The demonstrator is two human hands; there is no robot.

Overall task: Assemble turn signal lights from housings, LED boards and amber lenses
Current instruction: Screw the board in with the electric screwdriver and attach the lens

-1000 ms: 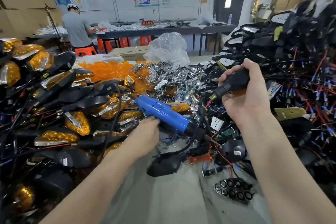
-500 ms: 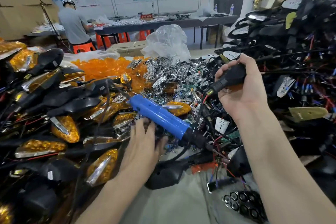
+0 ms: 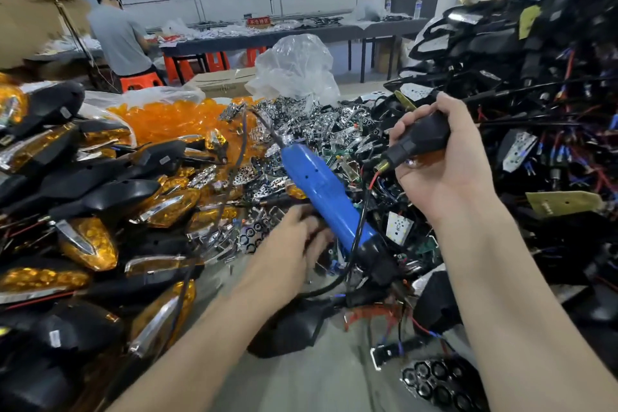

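Housing (image 3: 423, 134): black plastic shell, gripped round its body by the right hand (image 3: 444, 174) and held up above the heap. Its brass stem and red wire stick out toward the left hand (image 3: 294, 244). Likely light, rigid and smooth, so best taken by the shell, never the wire.

Left hand is low among loose parts, just beside the blue driver (image 3: 321, 191). It is blurred, so cannot tell whether it grips anything.

LED board (image 3: 399, 227) lies between the hands; thin, take by the edges. Lenses (image 3: 174, 120) are heaped beyond the left hand and probably scratch easily.
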